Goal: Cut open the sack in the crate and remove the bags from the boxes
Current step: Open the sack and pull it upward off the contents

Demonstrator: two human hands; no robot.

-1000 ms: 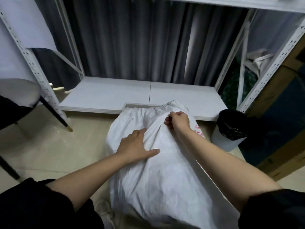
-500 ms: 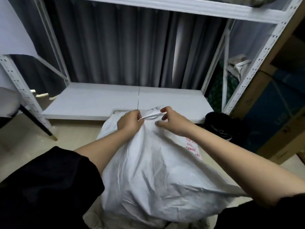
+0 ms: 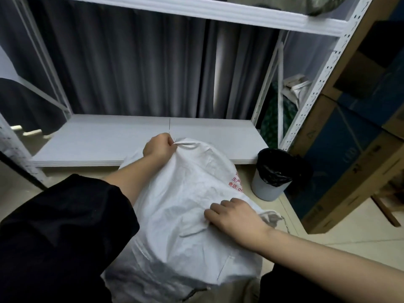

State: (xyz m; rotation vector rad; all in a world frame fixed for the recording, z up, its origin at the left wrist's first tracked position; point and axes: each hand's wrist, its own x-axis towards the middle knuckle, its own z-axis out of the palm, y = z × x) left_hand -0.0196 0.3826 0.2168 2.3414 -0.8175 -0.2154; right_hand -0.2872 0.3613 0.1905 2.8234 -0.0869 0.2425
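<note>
We note a white metal shelving rack (image 3: 323, 68) across the upper frame, its low shelf board (image 3: 105, 138) bare, dark grey curtains (image 3: 135, 68) behind. At right centre stands a white bin (image 3: 265, 189) with black liner (image 3: 277, 169), beside large cardboard boxes (image 3: 354, 162) at the right edge.

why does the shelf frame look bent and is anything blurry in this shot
Head view: the wide-angle lens bows the white shelf frame near the right edge; the light is dim and flat, with no glare; the near bottom of the white sack is smeared and soft, while the left hand pinching its top and the right hand pressed on its side stay fairly sharp; the red print on the sack is cut off.
</note>
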